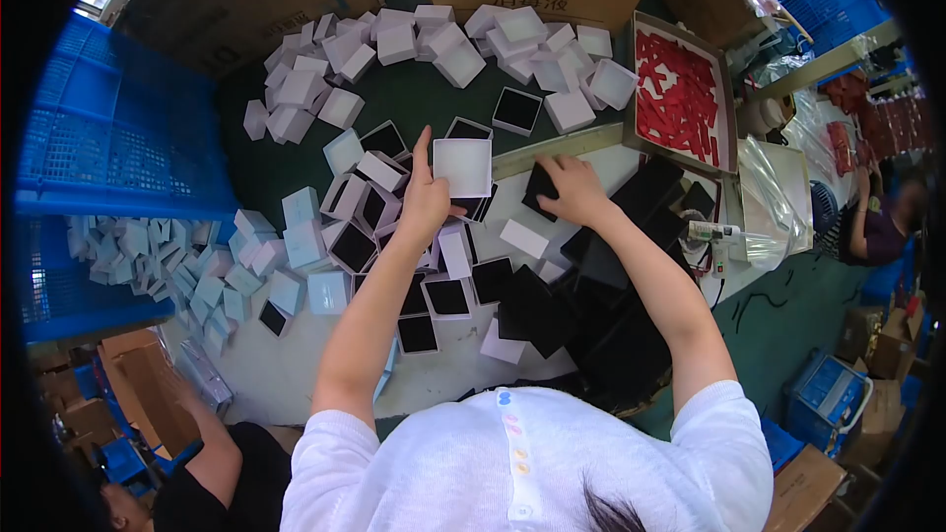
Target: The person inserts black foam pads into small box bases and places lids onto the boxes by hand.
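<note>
a white box (462, 167) is up over the pile of boxes (383, 171), its side held by the left hand (428, 199). the right hand (574, 189) is half curled on a black pad (537, 189), but i can't tell if it grips. this looks like the picking-up step, which calls for a good pinch.

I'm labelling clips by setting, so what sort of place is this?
Most likely a packing or assembly workshop, though no sign confirms it: piles of white boxes, large blue plastic crates, and another person near cartons at lower left.
</note>
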Motion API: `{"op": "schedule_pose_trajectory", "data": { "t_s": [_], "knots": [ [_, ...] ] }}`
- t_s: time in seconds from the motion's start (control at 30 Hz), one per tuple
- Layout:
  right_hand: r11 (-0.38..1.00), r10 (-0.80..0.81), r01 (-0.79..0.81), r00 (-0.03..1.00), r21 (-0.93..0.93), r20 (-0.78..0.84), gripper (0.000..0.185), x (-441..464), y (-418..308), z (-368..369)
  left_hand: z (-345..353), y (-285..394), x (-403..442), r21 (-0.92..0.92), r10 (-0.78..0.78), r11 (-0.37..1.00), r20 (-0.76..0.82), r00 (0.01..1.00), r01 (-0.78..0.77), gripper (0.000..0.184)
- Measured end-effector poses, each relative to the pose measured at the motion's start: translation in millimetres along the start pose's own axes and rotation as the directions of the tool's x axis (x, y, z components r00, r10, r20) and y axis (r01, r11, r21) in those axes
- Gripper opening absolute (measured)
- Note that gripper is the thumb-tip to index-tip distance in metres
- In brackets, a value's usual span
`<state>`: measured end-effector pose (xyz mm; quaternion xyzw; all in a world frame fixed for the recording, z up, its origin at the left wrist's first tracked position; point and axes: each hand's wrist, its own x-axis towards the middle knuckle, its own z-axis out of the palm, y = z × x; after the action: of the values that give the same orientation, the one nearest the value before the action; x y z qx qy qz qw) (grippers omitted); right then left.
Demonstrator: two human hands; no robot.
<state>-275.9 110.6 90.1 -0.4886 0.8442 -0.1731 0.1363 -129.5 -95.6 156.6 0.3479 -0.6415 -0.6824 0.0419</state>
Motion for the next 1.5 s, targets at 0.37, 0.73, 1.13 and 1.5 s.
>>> {"op": "schedule_pose_trajectory", "data": {
  "t_s": [0.37, 0.73, 1.13, 1.5],
  "knots": [
    [0.865, -0.369, 0.434, 0.89, 0.252, -0.266, 0.055, 0, -82, -56, 54, 2, -30, -0.214, 0.089, 0.974, 0.036, 0.995, -0.079, 0.053],
    [0.949, 0.152, -0.174, 0.983, 0.264, 0.103, 0.057, 8, 6, -5, -18, 39, 10, 0.553, 0.171, 0.77, 0.3, 0.938, -0.317, 0.053],
    [0.986, 0.108, -0.092, 0.988, 0.14, -0.112, 0.062, 4, 5, -13, 11, -1, 242, 0.825, 0.532, 0.521, -0.116, 0.839, -0.217, 0.035],
    [0.927, -0.266, 0.338, 0.899, 0.165, -0.348, 0.049, 14, -73, -62, 14, 9, 19, -0.053, 0.101, 0.995, 0.299, 0.949, -0.09, 0.06]
  ]
}}
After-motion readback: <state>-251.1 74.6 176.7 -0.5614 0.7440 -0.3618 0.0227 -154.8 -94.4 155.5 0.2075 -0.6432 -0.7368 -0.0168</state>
